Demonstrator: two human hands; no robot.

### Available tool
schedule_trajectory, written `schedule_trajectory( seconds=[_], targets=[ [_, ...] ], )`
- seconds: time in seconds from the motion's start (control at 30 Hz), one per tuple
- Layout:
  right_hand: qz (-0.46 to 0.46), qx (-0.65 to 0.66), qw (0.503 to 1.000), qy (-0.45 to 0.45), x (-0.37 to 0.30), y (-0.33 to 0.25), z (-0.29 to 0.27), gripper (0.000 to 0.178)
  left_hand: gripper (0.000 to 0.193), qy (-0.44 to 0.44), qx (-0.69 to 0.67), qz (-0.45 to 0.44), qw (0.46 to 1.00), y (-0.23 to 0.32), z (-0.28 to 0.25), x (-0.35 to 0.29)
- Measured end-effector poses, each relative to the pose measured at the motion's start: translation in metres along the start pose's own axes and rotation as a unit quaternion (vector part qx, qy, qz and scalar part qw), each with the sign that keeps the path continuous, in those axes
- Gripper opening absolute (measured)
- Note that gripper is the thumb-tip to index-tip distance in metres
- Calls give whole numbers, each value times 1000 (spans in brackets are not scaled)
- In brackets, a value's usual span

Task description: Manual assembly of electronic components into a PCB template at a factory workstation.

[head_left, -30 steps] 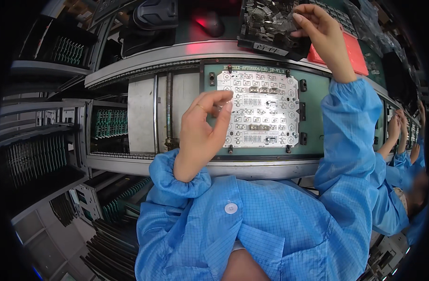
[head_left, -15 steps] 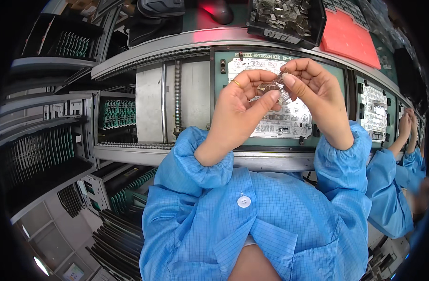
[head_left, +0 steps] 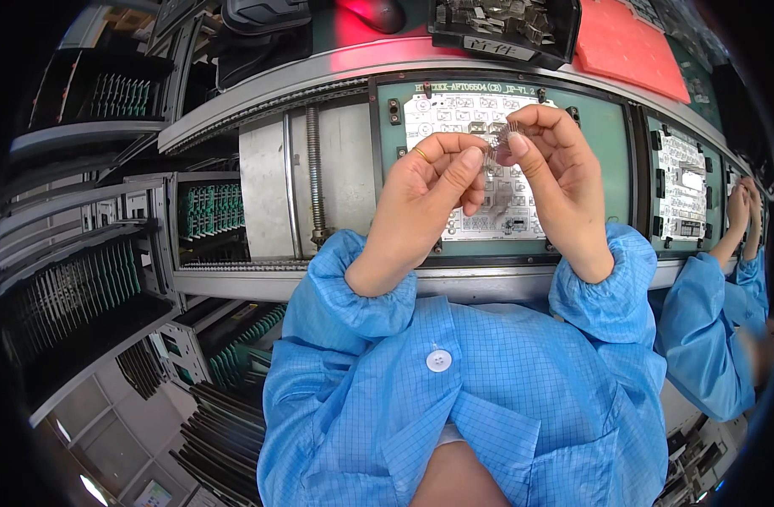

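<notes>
Both hands are raised close together over a white circuit board (head_left: 481, 226), which lies in a green carrier (head_left: 605, 190). My left hand (head_left: 425, 194), wearing a ring, pinches a small metal finned piece (head_left: 491, 157) that looks like a heat sink, between thumb and forefinger. A similar finned heat sink (head_left: 506, 133) is gripped by the thumb and fingertips of my right hand (head_left: 564, 173). The two pieces sit almost against each other; whether they touch I cannot tell. Fingers partly hide both pieces and the middle of the board.
Beyond the rail stands a black bin (head_left: 564, 38) of loose metal pieces, beside pink foam (head_left: 627, 51) and a mouse (head_left: 378, 14). A threaded rod (head_left: 314, 169) crosses the conveyor at left. Racks of green boards (head_left: 211, 207) stand further left. At right, a co-worker's hands (head_left: 739, 211) are near another board.
My hands have drawn slightly apart, and the metal pieces between them have shifted and turned. More of the board shows beneath. The view has moved a little.
</notes>
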State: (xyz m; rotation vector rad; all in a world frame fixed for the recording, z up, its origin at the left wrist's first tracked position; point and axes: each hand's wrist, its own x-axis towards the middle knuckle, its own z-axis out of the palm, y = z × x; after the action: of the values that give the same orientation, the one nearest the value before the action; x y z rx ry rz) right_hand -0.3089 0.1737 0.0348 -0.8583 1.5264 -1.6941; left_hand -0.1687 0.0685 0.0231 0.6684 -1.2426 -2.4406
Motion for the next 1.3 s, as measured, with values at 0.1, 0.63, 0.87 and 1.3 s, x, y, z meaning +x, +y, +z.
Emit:
schedule_trajectory(
  seconds=[0.1,0.63,0.87,1.3],
  targets=[
    [11,1,1000,3,-2,1,-1,22,25,1,-15,-19,1000,1,-2,2],
    [14,15,999,-31,-8,9,-8,20,37,44,155,-34,986,3,1,0],
    [45,31,998,-34,-8,10,-16,21,45,49,54,-54,996,-1,3,2],
    [161,22,985,-66,-11,4,-21,27,26,-8,155,10,988,-14,3,2]
  ],
)
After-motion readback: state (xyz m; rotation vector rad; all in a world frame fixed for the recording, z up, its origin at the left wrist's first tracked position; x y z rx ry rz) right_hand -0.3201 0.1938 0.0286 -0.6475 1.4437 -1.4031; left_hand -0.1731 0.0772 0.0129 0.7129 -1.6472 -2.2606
